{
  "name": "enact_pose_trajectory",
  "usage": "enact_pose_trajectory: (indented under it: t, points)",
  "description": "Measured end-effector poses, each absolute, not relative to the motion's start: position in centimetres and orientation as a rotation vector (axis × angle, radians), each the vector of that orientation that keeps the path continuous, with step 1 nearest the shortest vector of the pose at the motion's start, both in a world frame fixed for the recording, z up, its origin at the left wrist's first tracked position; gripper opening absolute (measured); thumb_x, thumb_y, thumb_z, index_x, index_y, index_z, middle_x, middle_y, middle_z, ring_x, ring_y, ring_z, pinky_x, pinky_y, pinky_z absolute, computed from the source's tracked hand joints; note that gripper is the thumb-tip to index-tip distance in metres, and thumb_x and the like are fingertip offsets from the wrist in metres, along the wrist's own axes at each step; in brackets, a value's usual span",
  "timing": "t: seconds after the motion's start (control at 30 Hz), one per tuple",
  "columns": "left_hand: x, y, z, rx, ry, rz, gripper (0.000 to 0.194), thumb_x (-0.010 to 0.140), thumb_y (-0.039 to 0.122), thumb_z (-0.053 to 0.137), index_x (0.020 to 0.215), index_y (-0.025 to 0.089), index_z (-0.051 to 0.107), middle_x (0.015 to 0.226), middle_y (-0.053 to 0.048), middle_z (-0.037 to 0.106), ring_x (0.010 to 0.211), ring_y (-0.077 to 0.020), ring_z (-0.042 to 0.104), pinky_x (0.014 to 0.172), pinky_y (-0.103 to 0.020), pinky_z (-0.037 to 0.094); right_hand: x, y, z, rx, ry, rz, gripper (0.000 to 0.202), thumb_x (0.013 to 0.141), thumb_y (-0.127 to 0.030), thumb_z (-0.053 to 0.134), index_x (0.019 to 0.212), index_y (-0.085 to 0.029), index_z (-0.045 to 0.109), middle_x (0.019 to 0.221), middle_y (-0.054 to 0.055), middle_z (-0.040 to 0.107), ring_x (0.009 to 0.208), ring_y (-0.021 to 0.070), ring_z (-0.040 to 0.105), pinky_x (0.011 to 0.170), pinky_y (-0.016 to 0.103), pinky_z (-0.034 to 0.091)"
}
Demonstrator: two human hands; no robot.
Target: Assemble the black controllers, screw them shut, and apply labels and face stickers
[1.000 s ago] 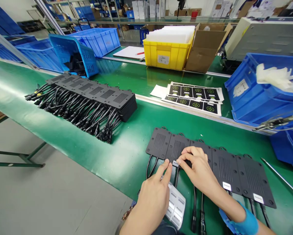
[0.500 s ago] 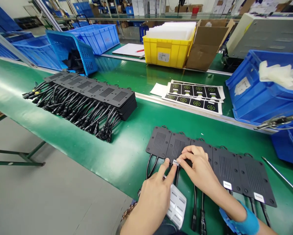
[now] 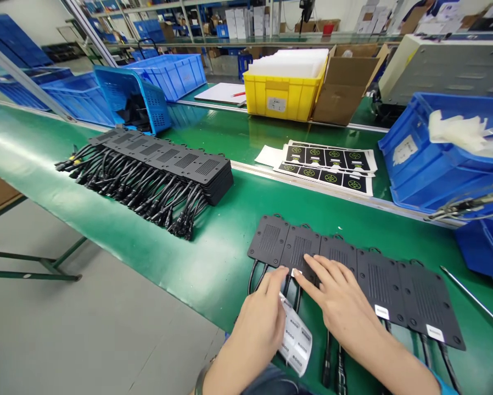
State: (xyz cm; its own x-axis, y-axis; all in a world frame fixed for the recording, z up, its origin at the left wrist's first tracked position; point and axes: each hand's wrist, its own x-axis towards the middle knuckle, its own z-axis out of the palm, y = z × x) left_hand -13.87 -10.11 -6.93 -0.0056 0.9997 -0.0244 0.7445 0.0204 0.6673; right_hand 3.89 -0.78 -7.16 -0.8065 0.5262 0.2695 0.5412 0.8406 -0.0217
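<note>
Green conveyor table (image 3: pixel 213 263): long surface running from far left to near right, bearing all items below. Blue crates (image 3: pixel 444 159): several, one at the right edge holding white sheets, others along the far left rail, one tipped on its side. Yellow bin (image 3: pixel 279 93): far side, filled with white sheets, a brown carton (image 3: pixel 345 82) touching its right side. Stack of black plates with cables (image 3: pixel 164 164): overlapped row at left centre, cable ends fanned toward the near edge, well apart from the hands. Row of five black plates (image 3: pixel 378 280): near edge, laid side by side and slightly overlapping, cables trailing off the table; the two rightmost carry a small white label at the lower corner. Printed label sheets (image 3: pixel 329 164): black squares with green marks, lying beyond the dividing rail. Right hand (image 3: pixel 339 299): flat and spread, fingers pressing on the lower edge of the second and third plates, grasping nothing. Left hand (image 3: pixel 263 323): fingers loosely curled around a strip of small white labels (image 3: pixel 296 340), forefinger tip reaching toward the small white label (image 3: pixel 296 272) at the second plate's lower corner, just beside the right fingertips.
</note>
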Motion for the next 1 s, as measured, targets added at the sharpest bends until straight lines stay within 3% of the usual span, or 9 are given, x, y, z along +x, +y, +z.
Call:
enact_pose_trajectory:
  t: [0.07,0.13,0.23,0.3,0.57,0.7,0.8,0.9,1.0]
  points:
    - [-14.3,-10.6,-6.8,1.598,1.746,0.886,0.052,0.093,0.008,0.037,0.141,0.025,0.035,0.133,-0.010,0.058,0.098,-0.0197,0.067,0.079,-0.033,0.056,4.0,-1.1,-6.4,-0.885,-2.687,0.017,0.042,0.087,-0.002,0.040,0.112,-0.017,0.071,0.129,0.020,0.063,0.117,0.0363,0.060,0.088,0.054,0.054]
    - [-14.4,-11.0,-6.6,1.408,1.660,1.028,0.043,0.096,0.014,0.041,0.138,0.027,0.040,0.121,-0.007,0.063,0.081,-0.0148,0.065,0.070,-0.027,0.053,3.7,-1.5,-5.4,-0.924,-2.600,0.327,0.031,0.094,-0.015,0.046,0.115,-0.019,0.068,0.124,0.015,0.066,0.112,0.0290,0.064,0.088,0.043,0.057]
    - [-14.4,-11.5,-6.2,1.148,1.478,1.207,0.030,0.098,0.022,0.047,0.129,0.027,0.048,0.104,-0.003,0.064,0.068,-0.0109,0.060,0.059,-0.021,0.047,3.0,-2.4,-4.2,-0.933,-2.460,0.817,0.021,0.093,-0.027,0.058,0.113,-0.025,0.061,0.099,0.003,0.072,0.086,0.0155,0.070,0.071,0.023,0.058]
    - [-14.3,-11.6,-5.9,1.029,1.396,1.302,0.022,0.099,0.026,0.050,0.121,0.025,0.054,0.094,-0.001,0.064,0.072,-0.0120,0.061,0.062,-0.021,0.048,2.6,-2.9,-4.0,-0.945,-2.370,0.902,0.012,0.092,-0.025,0.059,0.104,-0.027,0.060,0.083,-0.003,0.071,0.072,0.0124,0.068,0.062,0.019,0.054]
    - [-14.6,-11.7,-6.0,0.883,1.374,1.406,0.016,0.096,0.031,0.059,0.108,0.021,0.061,0.083,-0.001,0.066,0.070,-0.0110,0.059,0.061,-0.019,0.045,1.7,-2.9,-4.3,-0.825,-2.346,0.821,0.005,0.092,-0.021,0.059,0.090,-0.026,0.060,0.075,-0.006,0.068,0.064,0.0099,0.065,0.060,0.020,0.049]
    - [-14.9,-11.9,-6.6,0.862,1.402,1.405,0.019,0.095,0.030,0.058,0.112,0.020,0.058,0.083,-0.001,0.065,0.065,-0.0108,0.056,0.057,-0.020,0.044,0.7,-3.2,-3.7,-0.637,-2.342,0.651,0.010,0.091,-0.014,0.057,0.086,-0.022,0.060,0.081,0.000,0.066,0.075,0.0131,0.064,0.068,0.025,0.048]
    - [-15.7,-11.9,-6.7,0.911,1.544,1.368,0.024,0.096,0.028,0.055,0.120,0.023,0.054,0.089,-0.001,0.067,0.063,-0.0113,0.057,0.055,-0.020,0.044,-0.1,-2.8,-3.6,-0.614,-2.350,0.795,0.012,0.089,-0.013,0.057,0.082,-0.022,0.059,0.089,0.002,0.064,0.083,0.0136,0.063,0.073,0.025,0.049]
    - [-16.9,-11.5,-6.5,1.131,1.804,1.224,0.028,0.098,0.023,0.048,0.126,0.024,0.053,0.101,-0.004,0.070,0.075,-0.0151,0.065,0.064,-0.025,0.052,-1.2,-1.2,-4.3,-0.823,-2.270,1.060,0.013,0.091,-0.025,0.057,0.079,-0.024,0.061,0.093,0.002,0.065,0.088,0.0144,0.063,0.076,0.026,0.050]
    - [-17.7,-10.9,-6.6,1.456,1.989,1.030,0.035,0.097,0.014,0.037,0.126,0.019,0.057,0.122,-0.011,0.065,0.098,-0.0217,0.068,0.081,-0.035,0.058,-2.6,1.1,-5.8,-1.076,-2.189,1.120,0.018,0.088,-0.037,0.058,0.078,-0.026,0.066,0.100,0.004,0.066,0.099,0.0210,0.061,0.090,0.038,0.047]
